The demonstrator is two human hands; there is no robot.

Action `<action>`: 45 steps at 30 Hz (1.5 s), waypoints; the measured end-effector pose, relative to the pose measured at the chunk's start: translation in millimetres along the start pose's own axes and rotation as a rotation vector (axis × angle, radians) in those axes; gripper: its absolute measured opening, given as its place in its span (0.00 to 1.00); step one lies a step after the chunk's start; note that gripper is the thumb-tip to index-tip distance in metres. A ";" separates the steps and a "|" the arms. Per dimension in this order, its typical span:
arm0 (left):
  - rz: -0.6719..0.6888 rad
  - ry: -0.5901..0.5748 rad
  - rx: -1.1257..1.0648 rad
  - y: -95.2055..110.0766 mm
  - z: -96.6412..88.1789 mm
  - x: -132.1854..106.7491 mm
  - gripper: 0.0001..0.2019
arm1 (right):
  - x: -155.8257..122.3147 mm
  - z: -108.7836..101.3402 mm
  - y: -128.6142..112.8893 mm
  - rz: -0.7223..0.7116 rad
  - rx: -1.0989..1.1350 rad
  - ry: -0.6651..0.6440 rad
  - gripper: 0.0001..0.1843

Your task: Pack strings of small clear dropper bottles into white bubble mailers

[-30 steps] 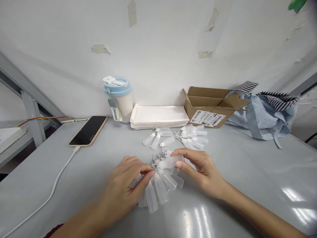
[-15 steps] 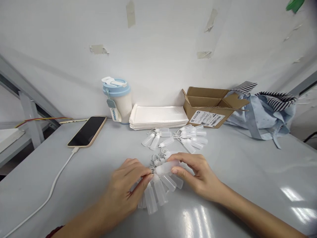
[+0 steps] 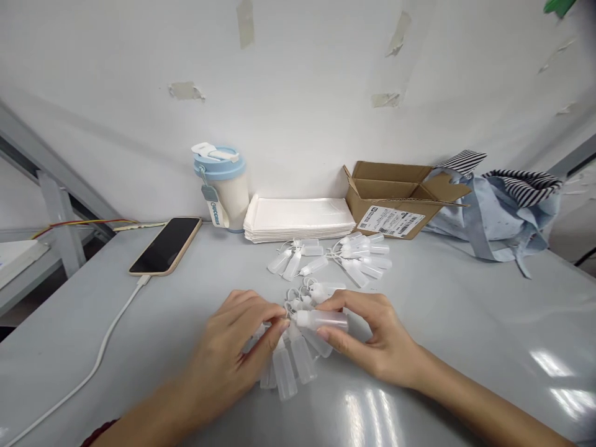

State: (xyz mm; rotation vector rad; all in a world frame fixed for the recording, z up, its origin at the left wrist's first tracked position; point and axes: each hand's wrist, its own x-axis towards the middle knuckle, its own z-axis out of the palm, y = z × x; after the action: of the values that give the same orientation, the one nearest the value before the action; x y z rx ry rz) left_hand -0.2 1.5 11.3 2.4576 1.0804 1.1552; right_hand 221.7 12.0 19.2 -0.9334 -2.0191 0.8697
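A cluster of small translucent squeeze bottles with thin looped cords lies on the grey table (image 3: pixel 195 428) between my hands. My right hand (image 3: pixel 372 338) holds one squeeze bottle (image 3: pixel 326 320) between thumb and fingers, its narrow white tip pointing left. At that tip, my left hand (image 3: pixel 246 338) pinches with thumb and forefinger; whatever is in the pinch is too small to make out. Below the tip, several more bottles (image 3: pixel 284 375) fan out towards me, partly hidden by my left hand. Another bottle (image 3: pixel 326 289) lies just behind my right fingers.
Behind lie two more groups of bottles (image 3: pixel 313 266), (image 3: pixel 367 261). Along the wall stand a lidded cup (image 3: pixel 233 198), a stack of white envelopes (image 3: pixel 300 214), an open cardboard box (image 3: pixel 393 202) and a light blue cloth bag (image 3: pixel 493 217). A phone (image 3: pixel 165 245) with a white cable (image 3: pixel 105 341) is left.
The bottle in my right hand has turned a little, its right end lower and nearer level. My left hand keeps its pinch at the tip, almost unmoved.
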 end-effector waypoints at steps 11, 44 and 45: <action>-0.018 0.018 0.070 0.9 -3.2 0.4 0.06 | 2.5 1.9 19.2 -0.068 -0.306 0.100 0.04; 0.010 0.018 0.031 1.8 -4.1 -0.6 0.07 | 18.3 -26.4 54.2 0.012 -0.328 -0.233 0.22; 0.016 0.024 0.030 1.9 -4.1 -0.6 0.07 | 18.8 -27.1 55.3 0.025 -0.327 -0.249 0.23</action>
State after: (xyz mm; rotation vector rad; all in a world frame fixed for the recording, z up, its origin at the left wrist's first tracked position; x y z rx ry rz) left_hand -2.5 -0.6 14.6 2.4857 1.0937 1.1847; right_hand 253.1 62.6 -5.2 -1.0714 -2.4202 0.7084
